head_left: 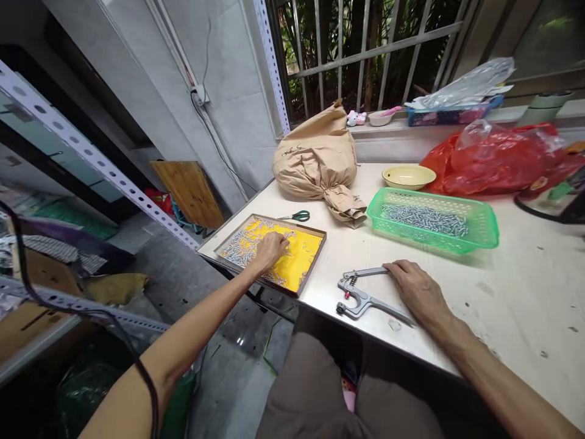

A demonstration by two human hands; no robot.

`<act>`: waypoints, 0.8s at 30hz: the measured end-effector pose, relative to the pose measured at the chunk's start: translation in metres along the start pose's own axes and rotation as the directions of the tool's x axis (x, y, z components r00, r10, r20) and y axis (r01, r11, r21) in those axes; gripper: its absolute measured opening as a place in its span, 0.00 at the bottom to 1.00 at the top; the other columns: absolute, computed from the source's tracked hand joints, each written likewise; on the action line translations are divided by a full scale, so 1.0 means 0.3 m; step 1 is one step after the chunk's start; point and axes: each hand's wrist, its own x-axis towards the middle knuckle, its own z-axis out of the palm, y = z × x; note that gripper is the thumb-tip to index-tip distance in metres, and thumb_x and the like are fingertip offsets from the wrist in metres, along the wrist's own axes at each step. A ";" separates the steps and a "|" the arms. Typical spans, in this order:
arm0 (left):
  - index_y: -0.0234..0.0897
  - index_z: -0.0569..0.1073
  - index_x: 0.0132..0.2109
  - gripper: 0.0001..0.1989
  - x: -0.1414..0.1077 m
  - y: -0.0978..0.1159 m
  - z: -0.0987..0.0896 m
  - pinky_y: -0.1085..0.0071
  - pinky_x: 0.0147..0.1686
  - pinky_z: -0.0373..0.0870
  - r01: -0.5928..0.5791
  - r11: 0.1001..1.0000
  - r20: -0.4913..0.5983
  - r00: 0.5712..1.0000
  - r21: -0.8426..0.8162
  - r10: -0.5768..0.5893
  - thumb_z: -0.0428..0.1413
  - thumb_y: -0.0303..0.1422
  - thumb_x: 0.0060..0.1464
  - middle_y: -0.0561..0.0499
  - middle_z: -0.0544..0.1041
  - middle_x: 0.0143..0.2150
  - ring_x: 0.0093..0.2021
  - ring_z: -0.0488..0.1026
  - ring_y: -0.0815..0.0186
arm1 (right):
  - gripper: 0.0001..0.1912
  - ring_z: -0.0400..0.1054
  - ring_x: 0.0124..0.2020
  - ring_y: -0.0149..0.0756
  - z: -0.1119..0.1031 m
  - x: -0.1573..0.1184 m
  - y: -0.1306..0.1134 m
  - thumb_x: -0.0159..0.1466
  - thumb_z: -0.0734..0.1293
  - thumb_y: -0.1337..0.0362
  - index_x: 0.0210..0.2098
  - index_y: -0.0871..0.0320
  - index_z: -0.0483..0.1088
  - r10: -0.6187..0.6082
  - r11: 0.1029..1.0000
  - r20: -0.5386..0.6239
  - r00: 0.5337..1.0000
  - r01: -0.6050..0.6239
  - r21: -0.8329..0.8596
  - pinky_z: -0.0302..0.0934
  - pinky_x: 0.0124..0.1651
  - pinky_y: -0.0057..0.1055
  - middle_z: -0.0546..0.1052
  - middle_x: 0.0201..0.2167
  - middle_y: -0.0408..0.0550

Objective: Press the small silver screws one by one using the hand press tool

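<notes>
My left hand (pixel 272 249) is over a shallow brown-rimmed tray (pixel 311 273) with a yellow bottom. Its fingers are bent down and pressed together among small silvery metal pieces (pixel 240 247); whatever they pinch is too small to make out. Heaped most thickly on the tray's left side, the pieces thin out to the right. My right hand (pixel 418 283) rests on the table with its fingers closed over the end of the upper handle of grey metal hand pliers (pixel 362 301). These lie with handles spread, showing a spring, a red tip and a C-shaped jaw.
A green basket (pixel 491 227) holds many similar metal pieces. Behind it are a cream oval dish (pixel 408 177) and a red plastic bag (pixel 498 161). Green-handled scissors (pixel 300 216) lie behind the tray, beside a tied brown paper sack (pixel 315 155). A perforated metal post (pixel 105 158) slants at left.
</notes>
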 end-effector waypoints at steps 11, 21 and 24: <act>0.34 0.78 0.42 0.14 0.036 0.004 0.049 0.67 0.39 0.65 -0.082 0.990 0.023 0.997 0.116 0.080 0.51 0.33 0.54 0.41 0.77 0.42 0.44 0.71 0.57 | 0.16 0.63 0.45 0.41 -0.035 0.007 -0.023 0.67 0.54 0.69 0.50 0.58 0.68 0.036 0.999 0.016 0.999 -0.036 -0.025 0.59 0.44 0.34 0.72 0.44 0.52; 0.31 0.78 0.38 0.12 0.101 0.030 0.057 0.66 0.41 0.66 -0.128 0.973 0.032 0.992 0.191 0.124 0.51 0.30 0.53 0.39 0.76 0.41 0.45 0.71 0.54 | 0.18 0.61 0.46 0.42 -0.080 0.042 -0.036 0.67 0.54 0.68 0.51 0.55 0.69 0.104 0.995 0.100 0.990 -0.103 -0.014 0.58 0.45 0.36 0.70 0.46 0.53; 0.31 0.78 0.35 0.09 0.101 0.037 0.042 0.66 0.38 0.66 -0.047 0.999 0.029 0.998 0.011 0.047 0.53 0.28 0.51 0.41 0.77 0.36 0.40 0.73 0.57 | 0.17 0.61 0.47 0.45 -0.149 0.034 -0.062 0.67 0.55 0.65 0.53 0.56 0.68 0.122 0.992 0.069 0.990 -0.124 0.022 0.58 0.45 0.38 0.70 0.47 0.56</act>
